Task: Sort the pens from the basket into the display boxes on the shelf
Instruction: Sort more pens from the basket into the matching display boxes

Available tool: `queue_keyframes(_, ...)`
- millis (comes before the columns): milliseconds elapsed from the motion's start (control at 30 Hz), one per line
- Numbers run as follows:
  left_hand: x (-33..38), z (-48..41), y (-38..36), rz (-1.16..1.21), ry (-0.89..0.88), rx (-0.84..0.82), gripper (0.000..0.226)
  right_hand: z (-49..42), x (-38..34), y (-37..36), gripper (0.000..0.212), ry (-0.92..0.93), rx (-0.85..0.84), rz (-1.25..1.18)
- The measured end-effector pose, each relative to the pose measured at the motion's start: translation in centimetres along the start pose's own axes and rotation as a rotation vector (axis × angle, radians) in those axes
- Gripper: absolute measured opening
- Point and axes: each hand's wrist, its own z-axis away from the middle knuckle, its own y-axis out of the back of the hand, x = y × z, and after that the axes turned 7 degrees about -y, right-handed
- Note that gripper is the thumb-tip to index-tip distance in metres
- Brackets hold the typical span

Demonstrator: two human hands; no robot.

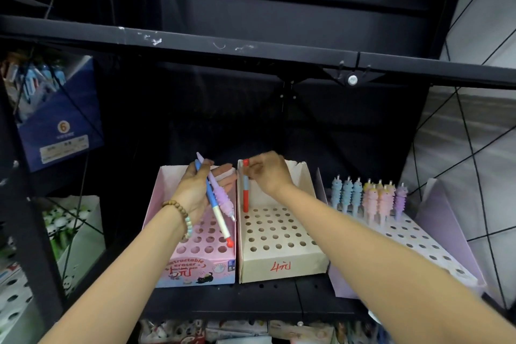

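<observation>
Black metal shelf (pixel 223 296), dim room. Left hand (pixel 195 190) gripping blue pen (pixel 220 220) plus purple pen (pixel 224 200) over pink box (pixel 201 268); right hand (pixel 268 173) pinching red pen (pixel 245 201) upright in beige box (pixel 282 265).

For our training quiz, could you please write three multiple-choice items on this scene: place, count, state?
1. Over which box does the right hand hold the red pen? A pink box B beige box C lilac box
2. How many pens does the left hand hold? A one B two C four
3. The red pen stands: A upright B flat C slanted
Answers: 1 B, its lower end is at that box's rear-left holes; 2 B, a blue pen and a purple pen; 3 A, held vertical.
</observation>
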Motion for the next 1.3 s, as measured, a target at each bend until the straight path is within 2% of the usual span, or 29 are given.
queue_keyframes(100,0.0,-0.6,0.9,-0.039,-0.006,0.015,0.017,-0.3,0.7,-1.0,0.017,-0.028,-0.023,0.039)
queue_keyframes(233,0.2,-0.7,1.4,-0.024,-0.034,-0.012,0.018,0.0,1.2,-1.0,0.017,-0.162,-0.044,-0.073)
queue_keyframes(367,0.1,-0.1,0.2,0.072,-0.048,-0.073,0.016,2.5,0.2,1.2,0.013,-0.081,0.012,-0.156)
queue_keyframes(400,0.0,0.0,-0.1,0.107,-0.052,-0.086,0.016,3.7,-0.1,1.9,0.016,-0.086,-0.028,-0.209)
queue_keyframes(500,-0.5,0.7,-2.2,0.200,-0.014,-0.127,0.017,7.1,-0.3,4.0,0.028,-0.209,-0.342,-0.349)
queue_keyframes(567,-0.8,2.0,-5.1,0.244,-0.038,-0.106,0.019,8.7,0.4,5.8,0.024,-0.222,-0.411,-0.375)
queue_keyframes(633,-0.4,3.1,-7.9,0.273,-0.140,0.013,0.030,9.6,1.4,7.8,0.021,-0.232,-0.325,-0.430)
queue_keyframes(667,-0.6,3.3,-9.1,0.351,-0.155,-0.009,0.038,9.7,2.0,8.8,0.021,-0.255,-0.266,-0.486)
queue_keyframes(700,-1.1,3.6,-9.8,0.226,-0.173,-0.052,0.036,9.9,2.6,9.9,0.020,-0.283,-0.209,-0.548)
queue_keyframes(733,-2.2,4.0,-11.1,0.234,-0.055,-0.188,0.030,10.0,3.2,11.1,0.017,-0.305,-0.147,-0.604)
queue_keyframes(767,-3.1,3.4,-11.9,0.114,0.048,-0.195,0.029,10.1,3.8,12.4,0.014,-0.314,-0.080,-0.658)
queue_keyframes(800,-3.8,3.2,-12.6,-0.042,0.050,-0.211,0.031,10.2,4.5,14.0,0.010,-0.303,-0.009,-0.702)
queue_keyframes(900,-4.5,4.0,-15.1,-0.022,0.067,-0.347,0.026,10.2,6.6,19.6,0.009,-0.254,0.216,-0.762)
queue_keyframes(1033,-6.0,4.3,-18.0,-0.091,0.118,-0.383,0.023,9.9,9.9,25.6,0.018,-0.211,0.433,-0.622)
queue_keyframes(1133,-6.9,4.5,-19.5,-0.048,0.159,-0.405,0.030,9.0,12.0,27.7,0.011,-0.178,0.487,-0.475)
queue_keyframes(1300,-8.3,4.6,-20.9,0.079,0.187,-0.370,0.027,6.5,14.7,28.6,0.016,-0.171,0.522,-0.365)
